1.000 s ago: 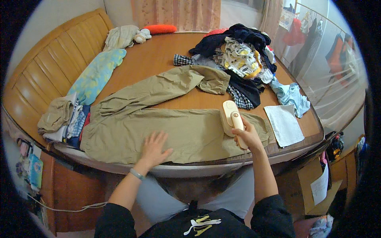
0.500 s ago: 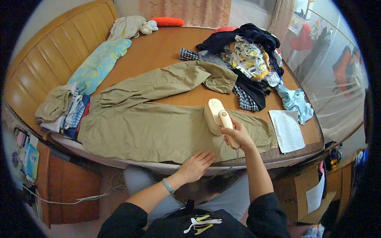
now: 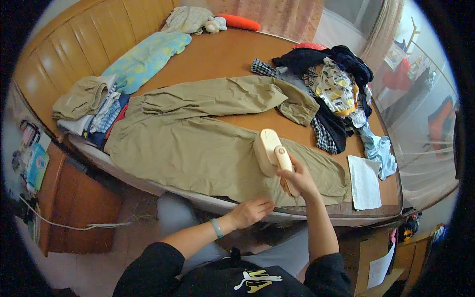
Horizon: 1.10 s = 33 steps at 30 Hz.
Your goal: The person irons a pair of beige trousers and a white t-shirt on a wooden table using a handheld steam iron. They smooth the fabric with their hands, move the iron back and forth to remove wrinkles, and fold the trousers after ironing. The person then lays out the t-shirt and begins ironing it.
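Khaki trousers point(image 3: 198, 153) lie spread across the wooden bed board, waist end to the left and leg cuffs to the right. In my right hand point(image 3: 301, 179) is the handle of a cream handheld steam iron point(image 3: 267, 151), its head resting on the lower part of the near leg. A thin cord runs down from the handle's end. My left hand point(image 3: 251, 213), a bracelet at its wrist, is at the near edge of that same leg, fingers curled together on the fabric's edge. The fingertips are partly hidden.
Folded clothes point(image 3: 94, 106) are stacked at the left by the headboard point(image 3: 74, 47). A heap of unfolded clothes point(image 3: 336, 86) lies at the far right. Nearer are a white cloth point(image 3: 364, 182) and a light blue garment point(image 3: 378, 148). A cardboard box point(image 3: 371, 257) stands below the bed's right side.
My left hand has gone from lying flat on the trousers to curled fingers at their near edge. The iron stays on about the same part of the leg. The view has shifted.
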{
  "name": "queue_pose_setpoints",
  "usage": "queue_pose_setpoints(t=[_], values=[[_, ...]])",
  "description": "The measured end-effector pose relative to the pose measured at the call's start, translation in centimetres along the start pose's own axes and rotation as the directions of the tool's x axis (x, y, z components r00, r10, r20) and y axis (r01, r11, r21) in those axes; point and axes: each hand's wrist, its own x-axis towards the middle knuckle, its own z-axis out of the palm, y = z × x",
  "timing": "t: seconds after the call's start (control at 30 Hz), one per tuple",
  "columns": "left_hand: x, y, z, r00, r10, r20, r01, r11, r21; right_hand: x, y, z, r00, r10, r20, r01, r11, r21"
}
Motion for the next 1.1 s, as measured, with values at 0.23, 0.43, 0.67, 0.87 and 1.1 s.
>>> queue_pose_setpoints(t=[0.23, 0.43, 0.67, 0.87, 1.1], values=[[-0.3, -0.1, -3.1, 0.996, -0.082, 0.022, 0.082, 0.996, 0.035, 0.7, -1.0, 0.6, 0.995, -0.091, 0.043, 0.091, 0.996, 0.006], [-2.0, -1.0, -2.2, 0.997, -0.077, 0.024, 0.074, 0.989, 0.128, -2.4, -0.2, 2.3, 0.989, 0.076, 0.129, -0.079, 0.997, 0.016], [-2.2, -1.3, -1.9, 0.999, -0.053, 0.006, 0.051, 0.990, 0.130, 3.0, -1.4, 4.4, 0.999, 0.002, 0.036, -0.004, 0.999, 0.038], [-2.0, -0.9, -2.3, 0.997, -0.069, 0.034, 0.063, 0.986, 0.154, -1.2, -1.0, 2.6, 0.999, -0.023, 0.032, 0.022, 0.999, 0.024], [-1.7, -0.8, -2.2, 0.998, -0.048, 0.026, 0.044, 0.990, 0.137, -1.1, 0.6, 1.9, 0.999, 0.012, -0.045, -0.013, 1.000, -0.025]])
